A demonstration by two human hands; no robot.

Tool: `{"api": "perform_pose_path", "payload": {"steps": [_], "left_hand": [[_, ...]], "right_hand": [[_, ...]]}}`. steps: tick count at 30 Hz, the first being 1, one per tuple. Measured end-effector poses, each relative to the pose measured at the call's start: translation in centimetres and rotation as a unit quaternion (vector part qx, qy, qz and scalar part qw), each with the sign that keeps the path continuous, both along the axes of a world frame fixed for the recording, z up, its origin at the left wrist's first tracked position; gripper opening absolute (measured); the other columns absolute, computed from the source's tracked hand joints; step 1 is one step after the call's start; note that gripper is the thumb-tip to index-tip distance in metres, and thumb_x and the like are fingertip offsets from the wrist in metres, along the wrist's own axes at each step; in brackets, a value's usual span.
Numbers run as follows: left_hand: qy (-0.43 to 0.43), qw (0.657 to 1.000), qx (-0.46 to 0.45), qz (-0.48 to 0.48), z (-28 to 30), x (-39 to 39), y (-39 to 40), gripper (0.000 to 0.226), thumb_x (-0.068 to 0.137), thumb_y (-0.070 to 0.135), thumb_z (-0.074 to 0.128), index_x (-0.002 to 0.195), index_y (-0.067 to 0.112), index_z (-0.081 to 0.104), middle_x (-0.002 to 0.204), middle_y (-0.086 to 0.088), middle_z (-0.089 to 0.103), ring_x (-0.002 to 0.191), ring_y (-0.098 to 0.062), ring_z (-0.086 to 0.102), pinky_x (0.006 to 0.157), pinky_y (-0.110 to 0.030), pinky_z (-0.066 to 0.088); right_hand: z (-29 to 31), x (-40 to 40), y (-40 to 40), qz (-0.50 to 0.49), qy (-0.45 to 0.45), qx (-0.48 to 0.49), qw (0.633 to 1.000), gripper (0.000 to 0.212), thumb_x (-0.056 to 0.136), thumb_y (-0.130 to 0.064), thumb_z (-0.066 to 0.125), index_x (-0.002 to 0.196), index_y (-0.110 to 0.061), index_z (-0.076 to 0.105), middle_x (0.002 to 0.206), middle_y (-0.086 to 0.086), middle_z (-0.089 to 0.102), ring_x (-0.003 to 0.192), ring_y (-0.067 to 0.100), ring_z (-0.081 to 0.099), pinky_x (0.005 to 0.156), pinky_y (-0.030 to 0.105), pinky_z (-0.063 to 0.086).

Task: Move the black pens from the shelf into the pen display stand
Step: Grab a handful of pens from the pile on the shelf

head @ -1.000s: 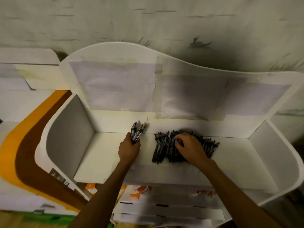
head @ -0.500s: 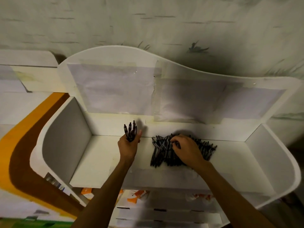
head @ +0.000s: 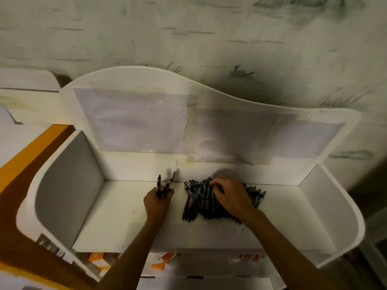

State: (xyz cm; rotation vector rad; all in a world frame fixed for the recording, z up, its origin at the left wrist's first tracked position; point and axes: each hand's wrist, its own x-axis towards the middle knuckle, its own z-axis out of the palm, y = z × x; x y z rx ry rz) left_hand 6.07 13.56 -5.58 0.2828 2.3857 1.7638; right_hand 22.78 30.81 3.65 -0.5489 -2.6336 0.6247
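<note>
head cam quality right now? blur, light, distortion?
Head view: dim, warm light, dark corners; wide-angle bend curves the white shelf edges; the pens in the left hand look smeared by motion; the pen pile under the right hand is soft, single pens hard to separate.

One view only, worn on the head. Looks forward and steeply down from above the front edge of a white shelf (head: pixel 125 206), facing its back panel and the wall (head: pixel 188 34) behind. Sits close, within arm's reach: both forearms enter from the bottom edge of the frame. Takes in the shelf from left side wall to right side wall, bent by the wide lens. Catches lower tiers under the front edge.
</note>
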Motion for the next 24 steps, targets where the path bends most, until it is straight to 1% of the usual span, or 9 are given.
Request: {"api": "perform_pose_path", "payload": {"steps": [2,5,7,11,15,19,21,22,24], "left_hand": [[-0.003,1.0,0.015,0.009,0.1,0.0,0.2,0.021,0.083,0.019,0.079,0.069,0.014,0.065,0.062,0.0,0.063,0.057,-0.015,0.055,0.058,-0.031,0.044],[0.004,1.0,-0.002,-0.004,0.0,-0.1,0.2,0.024,0.083,0.017,0.077,0.066,0.011,0.061,0.062,-0.005,0.064,0.058,-0.017,0.056,0.06,-0.034,0.047],[0.017,0.999,-0.033,-0.027,-0.1,-0.1,0.0,0.029,0.08,0.014,0.077,0.06,0.012,0.056,0.057,-0.003,0.059,0.055,-0.016,0.051,0.057,-0.033,0.043],[0.015,0.999,-0.033,-0.019,-0.2,-0.5,-0.2,0.031,0.078,0.011,0.075,0.058,0.011,0.051,0.055,-0.004,0.054,0.053,-0.015,0.046,0.056,-0.034,0.041],[0.008,0.996,-0.055,-0.067,-0.1,-0.5,-0.5,0.018,0.084,0.021,0.076,0.074,0.008,0.068,0.071,-0.002,0.068,0.067,-0.016,0.061,0.066,-0.035,0.049],[-0.003,0.997,-0.034,-0.071,1.6,-0.8,-0.8,0.012,0.089,0.029,0.073,0.087,0.02,0.066,0.072,0.006,0.071,0.071,-0.011,0.067,0.072,-0.033,0.052],[-0.014,0.997,0.007,-0.075,2.7,-0.8,-1.2,0.018,0.09,0.03,0.072,0.1,0.021,0.061,0.076,-0.001,0.072,0.063,-0.011,0.068,0.063,-0.032,0.057],[-0.013,0.997,0.017,-0.077,3.4,-0.8,-1.4,0.022,0.09,0.032,0.072,0.103,0.022,0.058,0.079,-0.005,0.071,0.061,-0.011,0.067,0.057,-0.031,0.057],[0.006,0.997,0.006,-0.075,4.9,-0.9,-2.0,0.028,0.087,0.041,0.074,0.1,0.026,0.054,0.084,-0.005,0.068,0.065,-0.015,0.063,0.055,-0.033,0.053]], "right_hand": [[0.3,0.0,0.2,-0.003,0.012,-0.003,1.0,0.019,0.095,-0.014,0.058,0.107,-0.017,0.073,0.105,-0.001,0.071,0.089,0.012,0.064,0.085,0.025,0.053],[0.5,-0.3,0.4,-0.003,0.011,-0.003,1.0,0.02,0.095,-0.014,0.058,0.107,-0.016,0.073,0.106,-0.002,0.07,0.09,0.013,0.064,0.085,0.025,0.053],[0.6,-0.4,0.1,0.001,0.012,-0.005,1.0,0.02,0.095,-0.013,0.058,0.107,-0.016,0.073,0.106,-0.002,0.069,0.089,0.012,0.063,0.084,0.022,0.052],[0.5,-0.7,-0.3,0.007,0.017,-0.006,1.0,0.02,0.095,-0.014,0.058,0.107,-0.018,0.072,0.105,-0.003,0.069,0.088,0.009,0.062,0.082,0.016,0.048],[0.7,-1.0,-0.7,0.018,0.008,-0.002,1.0,0.019,0.095,-0.014,0.057,0.107,-0.018,0.072,0.105,-0.004,0.068,0.084,0.004,0.057,0.078,0.014,0.046],[1.1,-1.6,-1.5,0.027,0.001,-0.005,1.0,0.021,0.097,-0.017,0.056,0.112,-0.017,0.071,0.11,-0.002,0.068,0.093,0.011,0.062,0.084,0.023,0.052],[1.5,-1.9,-1.9,0.032,0.005,-0.013,0.999,0.021,0.097,-0.018,0.056,0.113,-0.017,0.07,0.113,-0.001,0.067,0.096,0.013,0.063,0.087,0.027,0.054],[1.7,-2.1,-2.0,0.034,0.01,-0.02,0.999,0.02,0.097,-0.017,0.057,0.113,-0.017,0.07,0.114,-0.001,0.067,0.096,0.013,0.064,0.088,0.028,0.054],[2.2,-2.7,-2.4,0.036,0.023,-0.036,0.998,0.019,0.097,-0.016,0.057,0.112,-0.017,0.07,0.114,0.0,0.067,0.095,0.014,0.065,0.087,0.032,0.056]]}}
